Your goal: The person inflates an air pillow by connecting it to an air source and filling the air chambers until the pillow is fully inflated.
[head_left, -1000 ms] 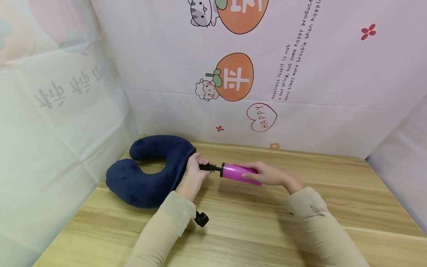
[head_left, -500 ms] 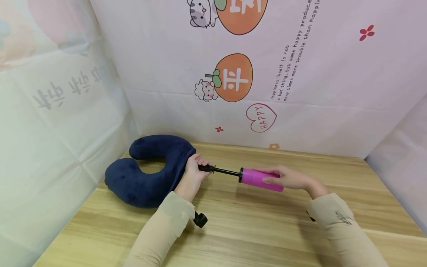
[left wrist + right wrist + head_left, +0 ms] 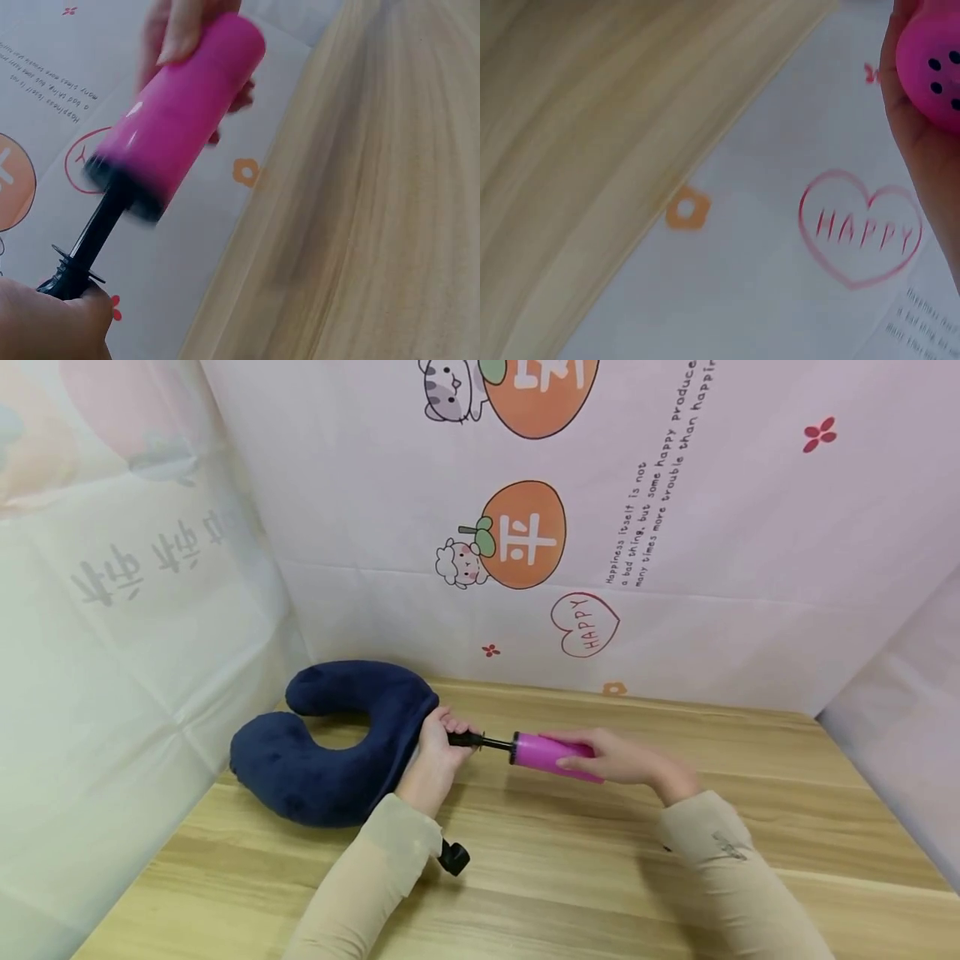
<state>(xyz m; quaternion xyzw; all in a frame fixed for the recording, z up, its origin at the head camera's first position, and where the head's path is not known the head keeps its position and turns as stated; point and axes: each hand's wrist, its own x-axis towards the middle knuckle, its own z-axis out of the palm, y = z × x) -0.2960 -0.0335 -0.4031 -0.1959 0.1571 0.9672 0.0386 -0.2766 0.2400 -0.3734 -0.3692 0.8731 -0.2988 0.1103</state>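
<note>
A pink hand pump [image 3: 543, 755] with a black rod [image 3: 497, 743] lies between my two hands, held above the table. My right hand [image 3: 618, 758] grips its pink barrel; the right wrist view shows the barrel's holed end [image 3: 936, 71]. My left hand [image 3: 442, 743] holds the pump's black end [image 3: 66, 283] against the edge of a navy U-shaped neck pillow [image 3: 337, 781]. The joint between pump and pillow is hidden by the left hand. Part of the rod shows between the barrel and the left hand.
A black wrist-camera piece [image 3: 453, 857] sticks out by the left cuff. The wooden table [image 3: 540, 877] meets a printed white cloth wall [image 3: 712, 643] behind, and another cloth wall [image 3: 135, 668] stands at the left.
My right hand slid the barrel away to the right, baring more rod, then came partway back toward the left hand. The left hand and pillow stayed nearly still.
</note>
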